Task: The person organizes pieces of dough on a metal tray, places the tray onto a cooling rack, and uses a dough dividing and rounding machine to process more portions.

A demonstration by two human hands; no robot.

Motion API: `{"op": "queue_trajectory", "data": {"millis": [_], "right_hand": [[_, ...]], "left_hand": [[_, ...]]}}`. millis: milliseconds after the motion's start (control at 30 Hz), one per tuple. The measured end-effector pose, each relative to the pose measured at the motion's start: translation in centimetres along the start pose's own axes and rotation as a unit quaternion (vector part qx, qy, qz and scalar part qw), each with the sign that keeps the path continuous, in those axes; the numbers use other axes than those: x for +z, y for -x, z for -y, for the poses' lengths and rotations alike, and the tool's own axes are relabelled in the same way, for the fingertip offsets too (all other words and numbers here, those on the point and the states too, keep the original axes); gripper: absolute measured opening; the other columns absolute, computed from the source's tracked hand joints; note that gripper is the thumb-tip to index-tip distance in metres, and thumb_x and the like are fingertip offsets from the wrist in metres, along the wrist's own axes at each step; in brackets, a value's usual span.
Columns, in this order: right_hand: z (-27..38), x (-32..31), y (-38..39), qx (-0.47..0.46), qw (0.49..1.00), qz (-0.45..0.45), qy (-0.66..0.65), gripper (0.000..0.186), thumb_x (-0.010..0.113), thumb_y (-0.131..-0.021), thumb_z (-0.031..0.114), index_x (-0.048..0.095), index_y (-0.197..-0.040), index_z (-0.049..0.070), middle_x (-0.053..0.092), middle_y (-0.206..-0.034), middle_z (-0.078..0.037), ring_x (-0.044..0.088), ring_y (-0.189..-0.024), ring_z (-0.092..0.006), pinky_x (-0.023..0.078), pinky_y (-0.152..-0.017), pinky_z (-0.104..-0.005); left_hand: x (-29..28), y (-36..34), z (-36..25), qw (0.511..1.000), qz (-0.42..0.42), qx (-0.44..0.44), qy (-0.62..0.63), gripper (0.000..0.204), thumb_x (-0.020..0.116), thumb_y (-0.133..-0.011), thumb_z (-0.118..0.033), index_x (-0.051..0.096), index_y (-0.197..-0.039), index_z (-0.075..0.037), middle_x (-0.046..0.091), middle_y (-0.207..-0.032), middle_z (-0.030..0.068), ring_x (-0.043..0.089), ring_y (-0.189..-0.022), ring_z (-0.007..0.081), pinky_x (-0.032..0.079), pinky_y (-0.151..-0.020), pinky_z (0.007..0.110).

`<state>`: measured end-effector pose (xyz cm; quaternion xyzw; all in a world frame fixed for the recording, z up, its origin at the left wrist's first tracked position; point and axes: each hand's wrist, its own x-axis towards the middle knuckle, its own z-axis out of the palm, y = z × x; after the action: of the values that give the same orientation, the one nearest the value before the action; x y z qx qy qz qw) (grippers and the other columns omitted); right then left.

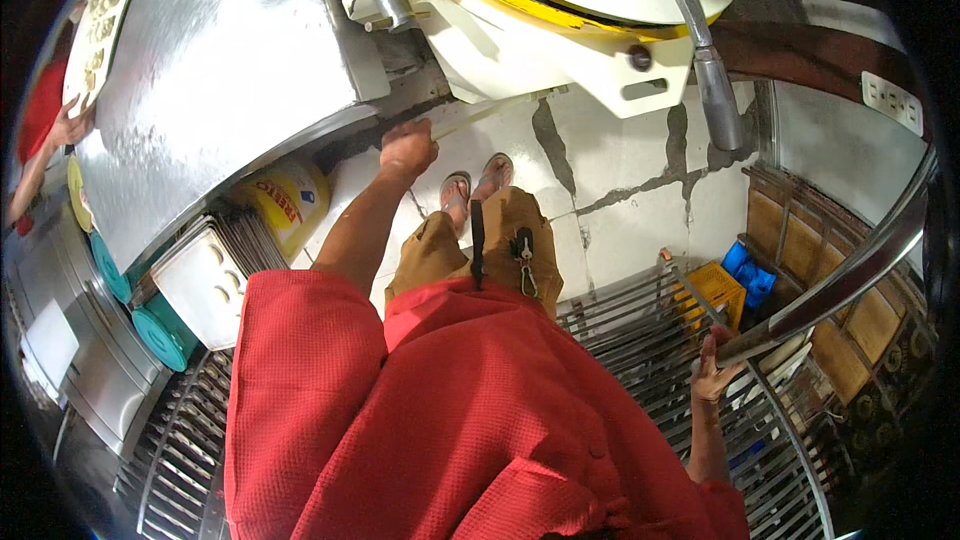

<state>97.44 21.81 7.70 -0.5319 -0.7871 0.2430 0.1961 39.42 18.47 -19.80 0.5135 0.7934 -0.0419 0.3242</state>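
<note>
My left hand (410, 147) is closed in a fist beside the steel table's corner, below a cream-coloured machine (480, 45). A thin pale strip (480, 113) runs from near this fist toward the machine's base; whether the fist holds it is hard to see. Out to the right, my right hand (715, 370) grips the end of a wide, curved metal rim (850, 280), part of a large shiny piece cut off by the picture's edge. The machine has a yellow ring (560, 10) and a long lever with a grey handle (717, 100).
Steel table (240, 40) at left; there another person's hand (70, 125) holds a tray of pale pieces (100, 30). Below it stand a yellow-and-white bucket (300, 190) and stacked trays (195, 280). Behind me are a metal rack (640, 340) and yellow crate (712, 290). An outlet strip (892, 105) hangs right.
</note>
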Motion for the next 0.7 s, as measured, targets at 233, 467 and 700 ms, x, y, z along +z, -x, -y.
{"op": "queue_trajectory", "data": {"millis": [233, 467, 700], "right_hand": [[-0.1, -0.7, 0.4, 0.095, 0.993, 0.03, -0.055, 0.029, 0.066, -0.098, 0.032, 0.062, -0.096, 0.004, 0.056, -0.084, -0.001, 0.044, -0.068, -0.0121, 0.037, -0.064, -0.0323], [-0.4, 0.1, 0.4, 0.021, 1.0, 0.0, -0.001, 0.027, 0.062, -0.1, 0.032, 0.063, -0.098, 0.006, 0.05, -0.077, 0.002, 0.038, -0.062, -0.0089, 0.031, -0.057, -0.0312], [-0.6, 0.0, 1.1, 0.059, 0.998, -0.022, -0.025, 0.019, 0.059, -0.101, 0.023, 0.062, -0.097, 0.005, 0.048, -0.073, 0.003, 0.038, -0.06, -0.0085, 0.032, -0.056, -0.0303]], "left_hand": [[-0.8, 0.4, -0.9, 1.0, 0.008, -0.019, -0.014, 0.03, 0.065, -0.087, -0.029, 0.065, -0.107, -0.007, 0.07, -0.107, 0.0208, 0.068, -0.104, 0.0393, 0.053, -0.091, 0.05], [-0.2, 0.3, -0.4, 1.0, -0.004, -0.015, -0.006, 0.031, 0.065, -0.087, -0.03, 0.064, -0.107, -0.007, 0.07, -0.107, 0.0199, 0.068, -0.102, 0.04, 0.052, -0.09, 0.052], [-0.4, -0.1, -0.5, 0.999, 0.024, -0.019, 0.013, 0.032, 0.066, -0.088, -0.033, 0.063, -0.109, -0.009, 0.07, -0.106, 0.02, 0.068, -0.102, 0.039, 0.052, -0.09, 0.051]]}}
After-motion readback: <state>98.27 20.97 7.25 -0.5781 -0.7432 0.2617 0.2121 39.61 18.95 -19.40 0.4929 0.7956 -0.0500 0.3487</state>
